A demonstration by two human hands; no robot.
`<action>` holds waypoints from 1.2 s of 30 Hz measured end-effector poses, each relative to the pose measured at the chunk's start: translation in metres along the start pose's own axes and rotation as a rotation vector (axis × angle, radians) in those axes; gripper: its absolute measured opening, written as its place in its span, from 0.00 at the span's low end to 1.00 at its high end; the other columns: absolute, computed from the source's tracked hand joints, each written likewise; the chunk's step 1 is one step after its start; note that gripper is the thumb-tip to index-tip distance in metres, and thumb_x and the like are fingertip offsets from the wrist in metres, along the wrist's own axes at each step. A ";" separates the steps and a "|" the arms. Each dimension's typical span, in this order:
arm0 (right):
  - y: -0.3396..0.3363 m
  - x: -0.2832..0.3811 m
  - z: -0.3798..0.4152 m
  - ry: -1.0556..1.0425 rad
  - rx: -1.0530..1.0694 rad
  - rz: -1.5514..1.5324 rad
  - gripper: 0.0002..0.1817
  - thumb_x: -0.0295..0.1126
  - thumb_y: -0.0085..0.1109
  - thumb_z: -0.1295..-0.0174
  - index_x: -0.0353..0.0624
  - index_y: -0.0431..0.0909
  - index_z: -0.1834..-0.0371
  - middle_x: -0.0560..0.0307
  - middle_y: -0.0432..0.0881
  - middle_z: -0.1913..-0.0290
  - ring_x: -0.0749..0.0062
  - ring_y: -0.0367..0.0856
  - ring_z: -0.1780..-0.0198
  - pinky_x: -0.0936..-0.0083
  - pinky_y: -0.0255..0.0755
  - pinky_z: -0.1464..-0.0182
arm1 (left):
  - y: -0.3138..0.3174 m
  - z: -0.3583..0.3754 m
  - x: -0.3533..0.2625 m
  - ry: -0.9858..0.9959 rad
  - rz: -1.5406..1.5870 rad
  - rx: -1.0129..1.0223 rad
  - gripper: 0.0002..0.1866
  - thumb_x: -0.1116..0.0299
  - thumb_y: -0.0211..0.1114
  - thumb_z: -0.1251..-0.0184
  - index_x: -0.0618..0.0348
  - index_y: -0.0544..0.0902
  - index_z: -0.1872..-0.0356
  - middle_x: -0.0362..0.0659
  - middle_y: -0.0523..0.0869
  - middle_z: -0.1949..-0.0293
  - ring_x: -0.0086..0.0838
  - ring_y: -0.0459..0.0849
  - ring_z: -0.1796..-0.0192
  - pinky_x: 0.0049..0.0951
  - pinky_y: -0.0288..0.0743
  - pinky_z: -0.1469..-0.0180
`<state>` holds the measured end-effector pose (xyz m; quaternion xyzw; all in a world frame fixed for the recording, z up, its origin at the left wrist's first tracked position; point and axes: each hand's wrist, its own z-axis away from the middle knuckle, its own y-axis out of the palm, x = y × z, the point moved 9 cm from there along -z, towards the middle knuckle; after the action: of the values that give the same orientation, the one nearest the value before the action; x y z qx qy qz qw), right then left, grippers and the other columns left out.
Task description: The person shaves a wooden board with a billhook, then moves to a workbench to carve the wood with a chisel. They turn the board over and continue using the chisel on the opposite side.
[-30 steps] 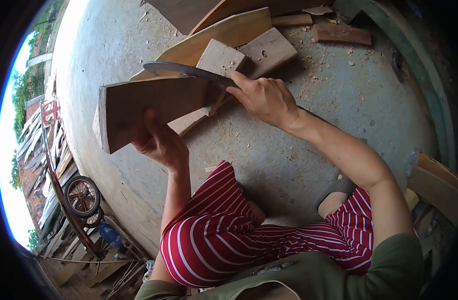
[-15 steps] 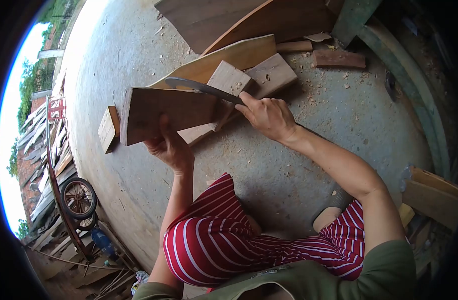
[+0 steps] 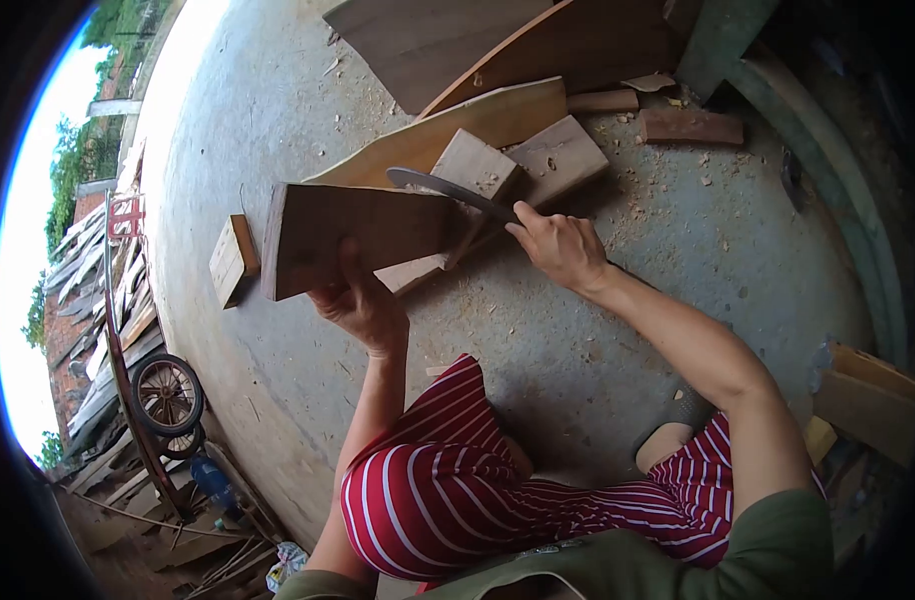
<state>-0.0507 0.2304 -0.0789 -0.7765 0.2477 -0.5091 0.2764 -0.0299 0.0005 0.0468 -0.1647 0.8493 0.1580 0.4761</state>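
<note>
My left hand [image 3: 366, 312] grips a dark wooden board [image 3: 353, 228] from below, thumb against its near face. The board is held up on edge, tilted, its right end by the wood blocks. A machete-like knife with a long curved blade [image 3: 446, 187] is in my right hand [image 3: 566, 250], fingers closed around the handle, which they hide. The blade lies over the right part of the board's upper edge, tip pointing left. Behind it, a pale wood block [image 3: 475, 160] leans on another thick block [image 3: 561, 158].
A long light plank [image 3: 448, 128] and large dark boards [image 3: 433, 45] lie beyond the blocks. One small block [image 3: 235, 262] sits at the left. Wood chips litter the concrete floor [image 3: 618, 330]. A wheeled cart [image 3: 168, 395] stands at the far left, and wood pieces [image 3: 868, 405] lie at right.
My right hand has drawn the knife to the right along the board's upper edge. My left hand keeps its hold on the board. The whole view has shifted slightly.
</note>
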 end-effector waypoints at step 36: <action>0.002 -0.015 0.014 0.157 0.155 0.168 0.16 0.47 0.55 0.29 0.50 0.76 0.49 0.46 0.84 0.78 0.47 0.88 0.71 0.54 0.81 0.71 | 0.005 -0.010 0.059 -0.270 -0.053 0.146 0.08 0.82 0.63 0.37 0.66 0.87 0.58 0.37 0.89 0.61 0.19 0.83 0.59 0.23 0.76 0.55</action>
<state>-0.0432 0.2412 -0.0946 -0.6871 0.2929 -0.5611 0.3568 -0.0688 -0.0067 0.0020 -0.1290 0.7821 0.1039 0.6007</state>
